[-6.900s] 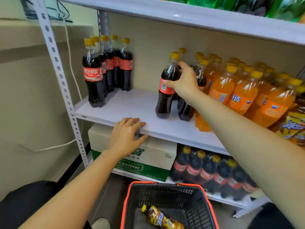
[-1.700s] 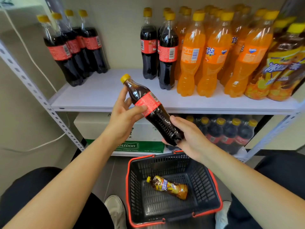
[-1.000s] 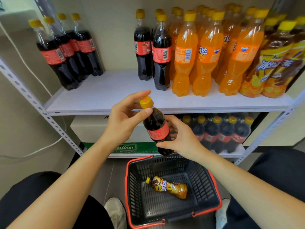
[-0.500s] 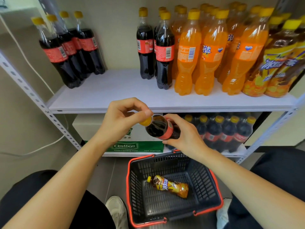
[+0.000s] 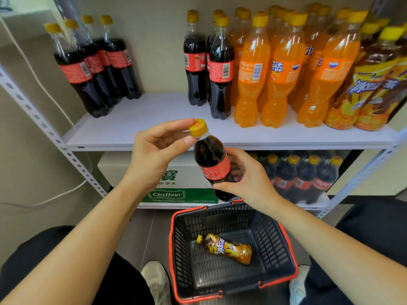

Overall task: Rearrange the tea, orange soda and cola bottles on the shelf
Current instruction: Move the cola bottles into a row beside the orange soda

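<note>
A cola bottle [image 5: 210, 160] with a yellow cap and red label is held nearly upright in front of the white shelf [image 5: 154, 130]. My right hand [image 5: 246, 179] grips its lower body. My left hand [image 5: 158, 150] pinches the cap between thumb and forefinger. On the shelf, several cola bottles [image 5: 92, 69] stand at the far left, a few more cola bottles [image 5: 209, 69] stand mid-shelf, then orange soda bottles [image 5: 277, 69], then tea bottles [image 5: 370, 84] at the right.
A black basket with a red rim [image 5: 174, 238] sits on the floor below, with one tea bottle [image 5: 226, 248] lying in it. The lower shelf holds a water carton [image 5: 171, 190] and a pack of cola bottles [image 5: 301, 177]. Between the two cola groups the shelf is bare.
The held cola bottle has swung from tilted with its cap toward me to nearly upright. My left hand stays on the cap, my right hand on the body.
</note>
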Demonstrator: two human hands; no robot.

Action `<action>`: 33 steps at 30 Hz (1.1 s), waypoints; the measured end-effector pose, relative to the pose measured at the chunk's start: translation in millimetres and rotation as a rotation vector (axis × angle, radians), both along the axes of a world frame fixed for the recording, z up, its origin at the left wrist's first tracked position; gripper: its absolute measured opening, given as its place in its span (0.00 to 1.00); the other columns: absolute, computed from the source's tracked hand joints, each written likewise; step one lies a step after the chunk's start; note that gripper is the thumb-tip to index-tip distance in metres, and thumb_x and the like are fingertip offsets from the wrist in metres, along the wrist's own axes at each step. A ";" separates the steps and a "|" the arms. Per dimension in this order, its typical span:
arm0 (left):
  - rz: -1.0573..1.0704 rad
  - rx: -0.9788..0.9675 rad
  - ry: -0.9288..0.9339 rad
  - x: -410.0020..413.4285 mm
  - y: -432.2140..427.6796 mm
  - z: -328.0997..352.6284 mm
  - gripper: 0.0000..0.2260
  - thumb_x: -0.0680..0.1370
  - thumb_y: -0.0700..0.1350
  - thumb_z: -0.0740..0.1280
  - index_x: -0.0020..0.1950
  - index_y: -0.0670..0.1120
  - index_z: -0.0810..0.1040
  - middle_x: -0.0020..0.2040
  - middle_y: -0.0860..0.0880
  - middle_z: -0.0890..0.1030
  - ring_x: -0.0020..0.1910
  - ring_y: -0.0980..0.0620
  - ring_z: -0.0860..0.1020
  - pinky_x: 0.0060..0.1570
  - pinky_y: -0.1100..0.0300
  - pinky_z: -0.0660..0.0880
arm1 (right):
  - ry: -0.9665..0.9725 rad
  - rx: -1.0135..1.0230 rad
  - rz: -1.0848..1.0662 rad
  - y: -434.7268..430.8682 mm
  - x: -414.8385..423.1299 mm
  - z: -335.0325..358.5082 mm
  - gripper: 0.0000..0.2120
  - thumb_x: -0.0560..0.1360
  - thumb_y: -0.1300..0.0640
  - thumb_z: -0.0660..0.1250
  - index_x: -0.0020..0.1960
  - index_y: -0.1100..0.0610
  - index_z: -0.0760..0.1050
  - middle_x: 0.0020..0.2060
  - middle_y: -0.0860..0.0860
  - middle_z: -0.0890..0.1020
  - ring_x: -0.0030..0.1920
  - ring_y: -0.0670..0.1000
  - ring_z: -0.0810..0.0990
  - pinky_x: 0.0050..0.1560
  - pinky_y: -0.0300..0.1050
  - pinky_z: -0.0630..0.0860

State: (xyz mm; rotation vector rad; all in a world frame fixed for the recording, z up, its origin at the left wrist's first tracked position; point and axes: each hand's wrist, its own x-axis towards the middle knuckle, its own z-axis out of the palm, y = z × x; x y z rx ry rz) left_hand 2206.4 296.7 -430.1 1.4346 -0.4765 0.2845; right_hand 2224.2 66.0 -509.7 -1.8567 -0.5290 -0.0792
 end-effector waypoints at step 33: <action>-0.127 0.499 -0.103 -15.9 -32.6 -21.7 0.30 0.72 0.48 0.79 0.73 0.55 0.75 0.73 0.54 0.75 0.67 0.51 0.78 0.57 0.56 0.81 | 0.469 0.820 -0.117 -14.7 -22.5 63.8 0.29 0.72 0.51 0.73 0.67 0.65 0.74 0.56 0.61 0.85 0.56 0.60 0.86 0.52 0.53 0.83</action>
